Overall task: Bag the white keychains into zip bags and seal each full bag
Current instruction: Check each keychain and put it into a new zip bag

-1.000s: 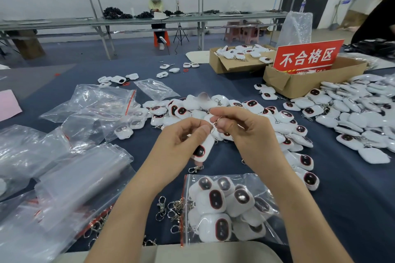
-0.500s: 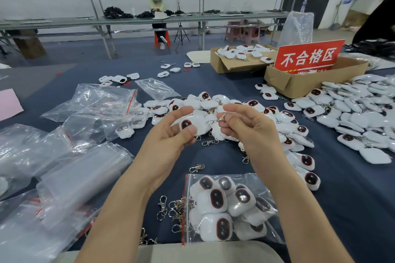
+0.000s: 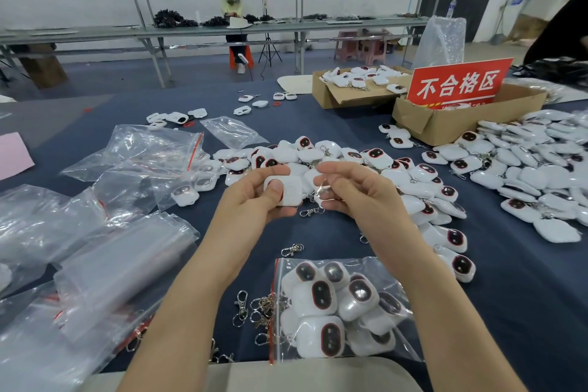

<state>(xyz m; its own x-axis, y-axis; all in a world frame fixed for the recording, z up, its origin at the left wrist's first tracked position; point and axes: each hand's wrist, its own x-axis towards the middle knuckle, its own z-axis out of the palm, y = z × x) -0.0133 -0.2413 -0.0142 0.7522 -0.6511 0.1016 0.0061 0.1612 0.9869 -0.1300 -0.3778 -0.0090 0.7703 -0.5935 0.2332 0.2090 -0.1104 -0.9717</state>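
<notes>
My left hand (image 3: 254, 197) grips a white keychain (image 3: 288, 189), plain back side up, thumb pressed on it. My right hand (image 3: 353, 192) pinches that keychain's metal clasp (image 3: 324, 186) just to its right. Both hands hover above the dark blue table, in front of a loose pile of white keychains (image 3: 366, 165) with dark red-ringed faces. Near the table's front edge lies a zip bag (image 3: 337, 305) filled with several keychains, its red zip strip on the left and clasps sticking out.
Empty zip bags (image 3: 105, 267) are heaped at the left. More keychains (image 3: 541, 169) cover the right side. Two cardboard boxes (image 3: 445, 124) stand at the back right, one with a red sign (image 3: 458, 83). Loose clasps (image 3: 291, 250) lie before the bag. A person sits at a far bench.
The keychain hung face-out from my fingers; my left hand has since turned it so its plain back faces up, while my right hand keeps pinching the clasp. Both hands rose slightly.
</notes>
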